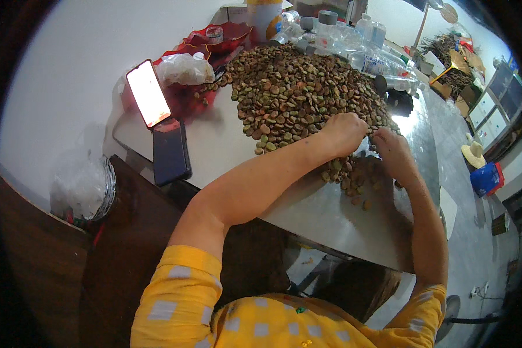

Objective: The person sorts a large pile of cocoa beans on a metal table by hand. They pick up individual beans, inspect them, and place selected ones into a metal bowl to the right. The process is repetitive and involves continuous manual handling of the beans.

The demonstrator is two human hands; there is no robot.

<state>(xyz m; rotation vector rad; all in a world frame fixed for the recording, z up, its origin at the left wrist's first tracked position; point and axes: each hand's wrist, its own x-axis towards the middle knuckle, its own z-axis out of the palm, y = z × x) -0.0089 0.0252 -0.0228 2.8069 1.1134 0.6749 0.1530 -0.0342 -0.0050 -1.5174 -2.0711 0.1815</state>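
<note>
A large heap of flat brown and green broad beans (296,87) covers the far part of a pale tabletop (326,222). My left hand (346,134) bends over the heap's near right edge, its fingers curled and mostly hidden. Just right of it, my right hand (389,145) touches beans at the same edge, fingertips down. Whether either hand grips a bean cannot be told. Nearer to me, a smaller patch of beans (348,176) lies loosely below the hands, partly in shadow.
A lit smartphone (148,93) leans by a dark phone or case (171,150) at the left. Behind them are a red tray (191,98) and a plastic bag (185,69). Clear plastic bottles (374,63) crowd the far right, near a white canister (264,19).
</note>
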